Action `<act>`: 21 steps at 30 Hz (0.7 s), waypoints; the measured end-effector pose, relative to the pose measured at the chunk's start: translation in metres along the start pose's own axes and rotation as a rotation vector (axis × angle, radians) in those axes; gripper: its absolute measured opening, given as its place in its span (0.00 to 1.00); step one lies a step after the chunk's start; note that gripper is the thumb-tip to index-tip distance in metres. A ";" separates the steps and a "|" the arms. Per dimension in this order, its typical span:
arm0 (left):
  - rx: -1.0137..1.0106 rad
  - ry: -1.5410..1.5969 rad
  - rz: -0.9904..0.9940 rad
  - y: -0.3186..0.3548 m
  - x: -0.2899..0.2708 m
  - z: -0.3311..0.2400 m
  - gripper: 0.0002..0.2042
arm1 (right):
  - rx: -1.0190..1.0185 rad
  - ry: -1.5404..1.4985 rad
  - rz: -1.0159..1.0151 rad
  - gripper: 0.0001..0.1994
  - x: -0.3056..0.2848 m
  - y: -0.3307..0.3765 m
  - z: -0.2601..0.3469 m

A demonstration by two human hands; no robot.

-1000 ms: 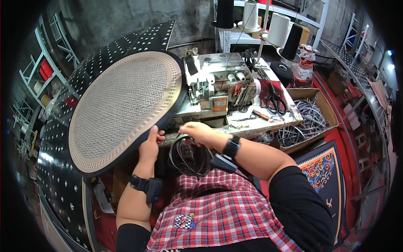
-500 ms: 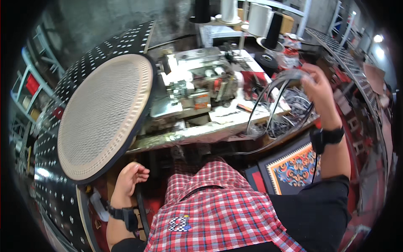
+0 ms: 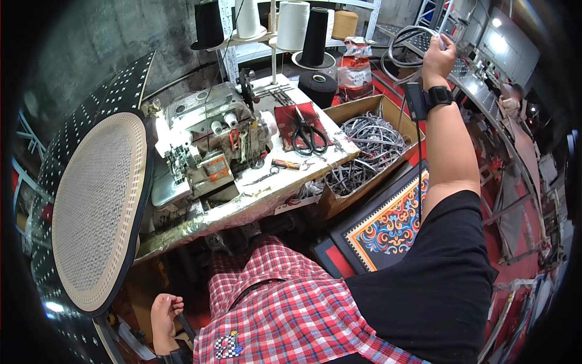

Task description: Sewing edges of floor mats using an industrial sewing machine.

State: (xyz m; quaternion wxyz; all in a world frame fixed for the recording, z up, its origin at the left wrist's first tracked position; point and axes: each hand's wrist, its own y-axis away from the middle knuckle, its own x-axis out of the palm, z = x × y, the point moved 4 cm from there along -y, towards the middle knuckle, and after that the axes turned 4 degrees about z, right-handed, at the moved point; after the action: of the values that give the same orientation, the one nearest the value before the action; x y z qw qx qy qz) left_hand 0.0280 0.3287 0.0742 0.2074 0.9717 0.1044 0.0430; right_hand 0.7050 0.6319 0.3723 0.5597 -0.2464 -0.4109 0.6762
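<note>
My right hand is raised at the upper right, its fingers closed round a looped bundle of narrow grey strip. The loops hang out to the left of the hand. At the lower left my left hand is loosely curled with nothing visible in it, below the table edge. Between the hands stands an overlock sewing machine on a white table. A round mat, beige and woven-looking with a dark edge, leans left of the machine. Right of the table, a cardboard box holds tangled grey strips.
Black-handled scissors lie on a red pad on the table. Thread cones stand behind it. A stack of dark mats with an ornate pattern sits beside my right arm. Perforated black panels rise at the left.
My right hand has carried the looped strip up and away from the box, to the far right. My view has turned right, so the machine and my left hand appear further left and lower.
</note>
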 end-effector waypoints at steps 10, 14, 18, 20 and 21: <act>-0.046 0.028 -0.037 -0.006 0.007 0.007 0.07 | 0.147 0.013 0.164 0.17 0.019 0.011 -0.100; -0.027 -0.059 -0.005 -0.013 0.018 -0.007 0.06 | -0.016 0.628 1.599 0.22 0.039 0.160 -0.138; 0.309 -0.277 0.031 -0.027 0.030 -0.058 0.09 | 0.153 0.129 1.427 0.11 0.044 0.252 -0.066; 0.479 -0.367 -0.058 -0.034 0.030 -0.091 0.10 | 0.041 -0.012 1.576 0.10 0.039 0.292 0.000; 0.527 -0.364 -0.056 -0.039 0.031 -0.106 0.11 | -0.048 -0.097 1.606 0.10 0.035 0.311 0.031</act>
State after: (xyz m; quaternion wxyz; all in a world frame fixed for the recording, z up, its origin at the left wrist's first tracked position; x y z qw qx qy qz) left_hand 0.0375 0.4124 0.1555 -0.0349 0.9805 0.1001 -0.1657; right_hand 0.4992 0.6459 0.1346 -0.1213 -0.4490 -0.1467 0.8730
